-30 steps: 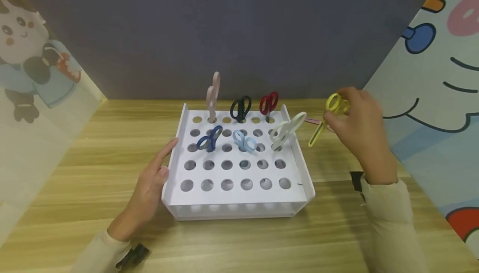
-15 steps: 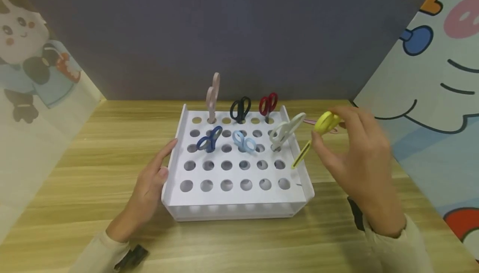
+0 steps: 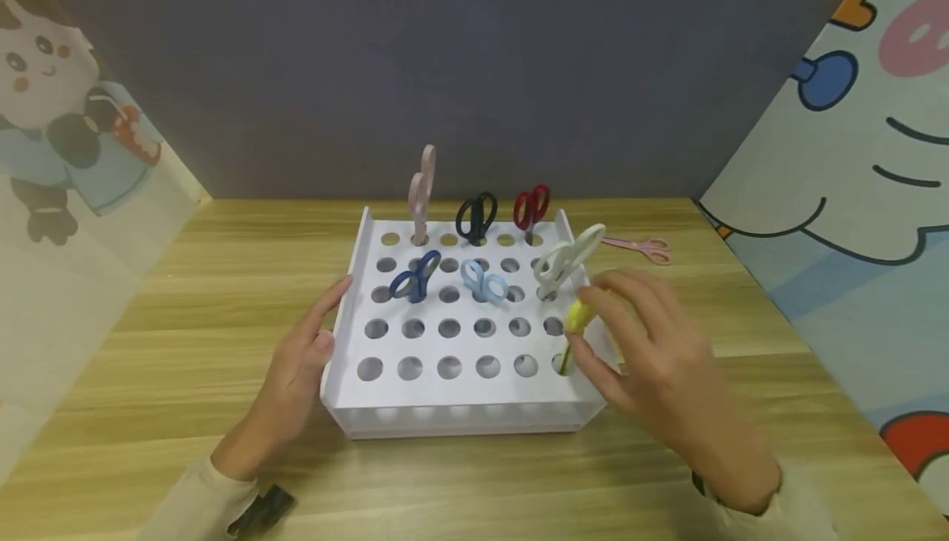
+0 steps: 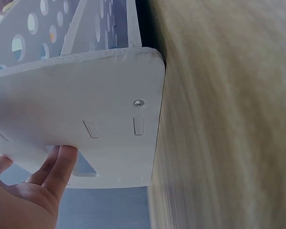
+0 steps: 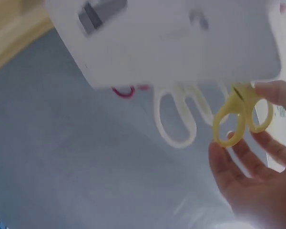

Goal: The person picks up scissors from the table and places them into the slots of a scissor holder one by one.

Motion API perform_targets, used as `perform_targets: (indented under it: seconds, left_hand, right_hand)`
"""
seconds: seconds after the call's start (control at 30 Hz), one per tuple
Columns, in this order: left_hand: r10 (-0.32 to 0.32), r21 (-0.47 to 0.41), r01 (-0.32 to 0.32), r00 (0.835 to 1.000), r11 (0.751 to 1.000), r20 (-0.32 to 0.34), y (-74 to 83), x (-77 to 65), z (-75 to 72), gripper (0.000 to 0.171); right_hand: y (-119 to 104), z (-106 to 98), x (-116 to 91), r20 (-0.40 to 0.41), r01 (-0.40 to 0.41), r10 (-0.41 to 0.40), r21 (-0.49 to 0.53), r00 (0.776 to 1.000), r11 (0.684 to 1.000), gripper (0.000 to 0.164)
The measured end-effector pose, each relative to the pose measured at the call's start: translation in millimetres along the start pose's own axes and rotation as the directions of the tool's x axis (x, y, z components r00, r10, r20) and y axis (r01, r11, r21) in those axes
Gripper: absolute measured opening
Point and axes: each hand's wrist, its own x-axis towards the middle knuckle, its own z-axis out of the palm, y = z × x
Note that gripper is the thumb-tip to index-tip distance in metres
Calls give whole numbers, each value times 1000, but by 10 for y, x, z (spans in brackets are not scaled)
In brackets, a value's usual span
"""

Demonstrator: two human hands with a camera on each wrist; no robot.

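Observation:
My right hand (image 3: 660, 360) pinches a pair of yellow scissors (image 3: 577, 316) by the handles between thumb and fingers. Their blade points down at the front right hole of a white perforated rack (image 3: 467, 391), the tip showing within the hole's outline. In the right wrist view the yellow handle loops (image 5: 220, 125) sit between the thumb and fingertips. Along the rack's left side lies my left hand (image 3: 291, 376), index finger extended; the left wrist view has its fingertips (image 4: 66, 155) at a cutout in the side panel (image 4: 114, 86). White scissors (image 3: 567, 261) stand just behind the yellow pair.
Upright in other holes are pale pink (image 3: 420, 195), black (image 3: 477, 217), red (image 3: 531, 207), dark blue (image 3: 418, 277) and light blue scissors (image 3: 483, 282). Pink scissors (image 3: 645, 248) lie on the wooden table (image 3: 185, 319) beyond the rack's right side. A grey panel (image 3: 460, 72) rises behind.
My right hand has carried the yellow scissors leftward and down from beside the rack to its front right hole, turning the blade steeper. The left hand has stayed put.

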Motion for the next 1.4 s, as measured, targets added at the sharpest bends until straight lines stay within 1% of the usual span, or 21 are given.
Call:
perform_targets:
  seconds: [0.13, 0.2, 0.27, 0.37, 0.43, 0.47, 0.5, 0.57, 0.63, 0.73, 0.8, 0.87, 0.97, 1.0, 1.1, 1.2, 1.27, 1.4]
  left_hand:
    - [-10, -4, 10, 1000, 1000, 15, 1, -7, -13, 53]
    - [-13, -10, 13, 1000, 1000, 21, 6, -11, -23, 52]
    - [-9, -18, 9, 1000, 1000, 21, 12, -14, -32, 52]
    - [5, -12, -5, 1000, 1000, 19, 15, -12, -33, 52]
    - [13, -9, -13, 1000, 1000, 15, 16, -9, -25, 52]
    - [11, -6, -11, 1000, 1000, 15, 13, -7, -19, 52]
    - [12, 2, -12, 1000, 1000, 13, 12, -6, -14, 52]
    - [5, 3, -6, 1000, 1000, 12, 12, -8, -11, 52]
    - [4, 12, -5, 1000, 1000, 10, 11, -8, -11, 52]
    - [5, 8, -5, 1000, 1000, 9, 11, -9, -15, 52]
    - [11, 6, -11, 1000, 1000, 7, 13, -4, -15, 52]
    - [20, -4, -20, 1000, 1000, 5, 12, 1, -11, 52]
    - [33, -21, -32, 999, 999, 6, 23, 10, 0, 52]
    - [38, -26, -38, 999, 999, 6, 27, 14, 5, 52]
    - [26, -26, -25, 1000, 999, 16, 34, 17, 12, 52]
    - [28, -21, -27, 999, 999, 18, 36, 21, 15, 52]
    - [26, -18, -26, 1000, 1000, 15, 39, 18, 12, 52]
    - [33, -10, -33, 999, 999, -2, 41, 14, 2, 51]
  right_hand:
    - [-73, 80, -198, 138, 21, -15, -43, 990, 999, 39]
    - [-124, 112, -278, 198, 23, -9, -69, 980, 997, 42]
    - [-164, 127, -327, 243, 9, 13, -89, 970, 996, 45]
    - [-170, 139, -331, 240, -35, 47, -56, 970, 998, 42]
    - [-142, 125, -304, 250, -77, 80, -22, 965, 997, 41]
    - [-120, 119, -284, 253, -91, 86, 6, 964, 996, 37]
    - [-98, 110, -266, 258, -100, 88, 32, 962, 994, 35]
    - [-60, 73, -231, 280, -125, 103, 61, 955, 990, 36]
    - [-17, 50, -192, 270, -150, 116, 109, 956, 983, 37]
    - [35, 28, -143, 206, -167, 130, 172, 970, 971, 37]
    - [57, 30, -127, 170, -154, 118, 219, 978, 964, 35]
    - [54, 35, -142, 154, -133, 97, 241, 983, 961, 36]
    - [22, 28, -213, 154, -117, 80, 254, 985, 960, 38]
    - [9, 24, -240, 145, -109, 73, 260, 987, 959, 38]
    - [-22, 16, -307, 99, -87, 61, 279, 993, 956, 36]
    - [-38, 20, -354, 77, -74, 54, 283, 996, 956, 35]
    - [-44, 17, -367, 83, -80, 59, 275, 995, 958, 35]
    - [-31, 19, -299, 54, -45, 31, 294, 998, 955, 31]
